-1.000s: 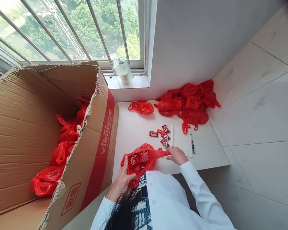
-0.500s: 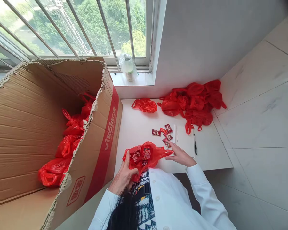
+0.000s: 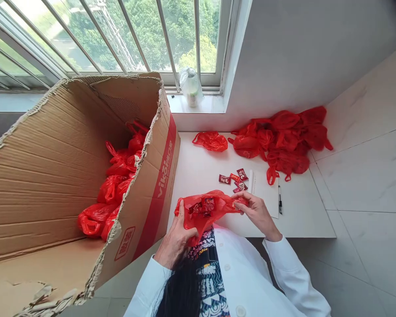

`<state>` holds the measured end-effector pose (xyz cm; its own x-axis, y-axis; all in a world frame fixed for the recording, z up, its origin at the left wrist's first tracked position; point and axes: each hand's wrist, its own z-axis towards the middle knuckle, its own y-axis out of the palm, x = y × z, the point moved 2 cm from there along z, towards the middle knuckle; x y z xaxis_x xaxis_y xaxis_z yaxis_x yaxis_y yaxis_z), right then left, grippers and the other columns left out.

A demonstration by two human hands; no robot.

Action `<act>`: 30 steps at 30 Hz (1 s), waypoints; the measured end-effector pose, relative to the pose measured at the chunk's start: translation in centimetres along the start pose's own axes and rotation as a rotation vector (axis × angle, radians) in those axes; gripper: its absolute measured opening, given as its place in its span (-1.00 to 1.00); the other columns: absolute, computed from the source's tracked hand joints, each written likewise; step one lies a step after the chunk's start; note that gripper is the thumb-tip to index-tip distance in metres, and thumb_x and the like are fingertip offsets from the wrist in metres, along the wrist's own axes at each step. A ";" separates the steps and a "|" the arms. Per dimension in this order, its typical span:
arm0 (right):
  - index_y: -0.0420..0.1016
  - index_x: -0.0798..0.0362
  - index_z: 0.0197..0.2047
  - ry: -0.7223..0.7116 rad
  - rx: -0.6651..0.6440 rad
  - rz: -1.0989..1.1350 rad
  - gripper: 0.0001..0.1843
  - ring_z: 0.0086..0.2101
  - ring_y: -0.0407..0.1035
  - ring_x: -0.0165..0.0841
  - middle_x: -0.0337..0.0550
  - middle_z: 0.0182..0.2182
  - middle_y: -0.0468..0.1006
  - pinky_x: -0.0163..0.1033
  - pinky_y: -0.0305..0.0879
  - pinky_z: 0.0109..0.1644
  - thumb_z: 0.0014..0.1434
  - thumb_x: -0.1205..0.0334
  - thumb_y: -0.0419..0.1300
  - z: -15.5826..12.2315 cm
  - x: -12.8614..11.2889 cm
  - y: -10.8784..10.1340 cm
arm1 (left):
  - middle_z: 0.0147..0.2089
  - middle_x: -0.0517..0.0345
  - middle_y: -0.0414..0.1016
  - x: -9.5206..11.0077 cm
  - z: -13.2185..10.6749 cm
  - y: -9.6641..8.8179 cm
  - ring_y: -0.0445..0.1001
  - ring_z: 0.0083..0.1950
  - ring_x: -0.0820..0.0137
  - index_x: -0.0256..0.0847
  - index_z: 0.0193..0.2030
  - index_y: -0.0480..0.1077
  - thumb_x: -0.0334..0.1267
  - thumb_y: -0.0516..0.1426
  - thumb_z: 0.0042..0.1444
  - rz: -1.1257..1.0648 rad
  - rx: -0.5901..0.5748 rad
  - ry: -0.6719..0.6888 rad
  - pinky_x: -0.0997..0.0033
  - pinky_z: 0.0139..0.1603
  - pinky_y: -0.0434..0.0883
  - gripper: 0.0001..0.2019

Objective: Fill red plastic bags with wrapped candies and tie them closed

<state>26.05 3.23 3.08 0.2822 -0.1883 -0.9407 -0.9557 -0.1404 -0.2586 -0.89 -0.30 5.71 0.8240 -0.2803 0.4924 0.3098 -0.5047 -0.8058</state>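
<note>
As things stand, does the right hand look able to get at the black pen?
Likely yes: the black pen lies uncovered near the right hand, with nothing visible blocking the way, though that hand is holding the open red bag.

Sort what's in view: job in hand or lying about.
Likely the job's:
red bag, held by left hand and right hand
small packets inside it
loose packets
cardboard box, red bags inside
bag heap
lone bag

Apparently lying about:
pen
paper
bagged item on windowsill

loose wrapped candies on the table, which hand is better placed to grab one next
Probably the right hand: holding one side of the red plastic bag, it is nearer the loose candies; the left hand holds the opposite side.
</note>
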 end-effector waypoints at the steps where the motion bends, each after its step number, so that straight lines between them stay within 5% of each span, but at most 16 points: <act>1: 0.48 0.05 -0.13 0.008 0.014 0.029 -0.68 -0.52 0.30 -0.45 -0.15 -0.28 0.53 -0.30 0.33 -0.42 0.18 0.02 0.13 -0.3 -0.3 0.1 | 0.43 0.14 -0.11 0.1 -0.1 -0.1 -0.03 0.39 -0.02 -0.15 -0.35 0.47 -0.56 0.04 -0.01 0.001 0.006 0.000 0.26 -0.04 0.41 -0.74; 5: 0.45 -0.01 -0.03 0.006 0.017 0.076 -0.69 -0.48 0.34 -0.44 -0.14 -0.17 0.53 -0.27 0.39 -0.34 0.19 0.08 0.12 -1.1 -1.1 1.8 | 0.45 0.14 -0.22 -0.5 -0.2 0.1 0.03 0.37 -0.04 -0.16 -0.34 0.47 -0.53 0.07 0.01 0.002 0.010 -0.020 0.18 0.02 0.40 -0.78; 9: 0.32 -0.05 0.15 -0.035 0.031 -0.007 -0.56 -0.16 0.43 -0.33 -0.14 -0.01 0.49 -0.21 0.37 -0.03 0.21 0.10 0.12 -1.1 -0.6 3.7 | 0.46 0.10 -0.22 -1.6 0.3 0.9 0.14 0.31 -0.07 -0.23 -0.43 0.44 -0.61 0.10 -0.10 0.017 0.006 -0.074 0.12 0.03 0.41 -0.79; 14: 0.23 0.05 0.16 0.212 0.308 -0.116 -0.52 -0.14 0.44 -0.36 -0.07 -0.05 0.51 -0.25 0.37 -0.05 0.34 -0.03 -0.17 -0.4 4.9 1.7 | 0.46 0.11 -0.21 -1.7 1.0 1.5 0.20 0.27 -0.09 -0.23 -0.42 0.47 -0.66 0.09 -0.12 0.042 0.008 -0.070 0.04 0.09 0.37 -0.74; 16: 0.33 0.11 0.06 0.302 0.318 -0.172 -0.52 -0.20 0.45 -0.37 -0.05 -0.12 0.53 -0.21 0.37 -0.06 0.36 0.00 -0.22 -0.2 8.2 0.2 | 0.45 0.12 -0.18 -1.5 1.2 1.5 0.21 0.26 -0.08 -0.21 -0.40 0.48 -0.64 0.07 -0.08 0.058 0.010 -0.063 0.04 0.10 0.37 -0.72; 19: 0.44 0.14 -0.13 0.433 0.256 -0.272 -0.66 -0.27 0.45 -0.38 -0.12 -0.25 0.54 -0.14 0.37 -0.07 0.33 0.07 -0.02 -0.2 12.6 -1.1 | 0.43 0.13 -0.10 -1.6 1.6 1.3 0.17 0.29 -0.06 -0.19 -0.39 0.48 -0.64 0.04 -0.05 0.087 0.019 -0.059 0.05 0.12 0.36 -0.70; 23: 0.44 0.13 -0.10 0.522 0.193 -0.411 -0.72 -0.18 0.42 -0.34 -0.12 -0.17 0.50 -0.09 0.38 -0.06 0.26 0.09 0.14 -0.1 15.7 0.5 | 0.45 0.13 -0.18 -1.7 1.9 0.9 0.21 0.25 -0.03 -0.19 -0.36 0.48 -0.61 0.06 -0.02 0.110 0.031 -0.052 0.05 0.09 0.38 -0.74; 30: 0.37 0.12 0.03 0.547 0.183 -0.600 -0.64 -0.12 0.39 -0.28 -0.07 -0.06 0.44 -0.05 0.36 -0.04 0.26 0.08 0.13 2.0 16.2 4.5 | 0.45 0.12 -0.20 -1.1 2.0 1.1 0.25 0.23 0.04 -0.21 -0.40 0.46 -0.60 0.05 0.00 0.119 0.046 -0.019 0.16 0.06 0.40 -0.75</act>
<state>26.15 1.51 -13.81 0.7036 -0.5842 -0.4045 -0.6151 -0.2157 -0.7584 -0.48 1.03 3.64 0.8650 -0.3205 0.3861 0.2301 -0.4305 -0.8728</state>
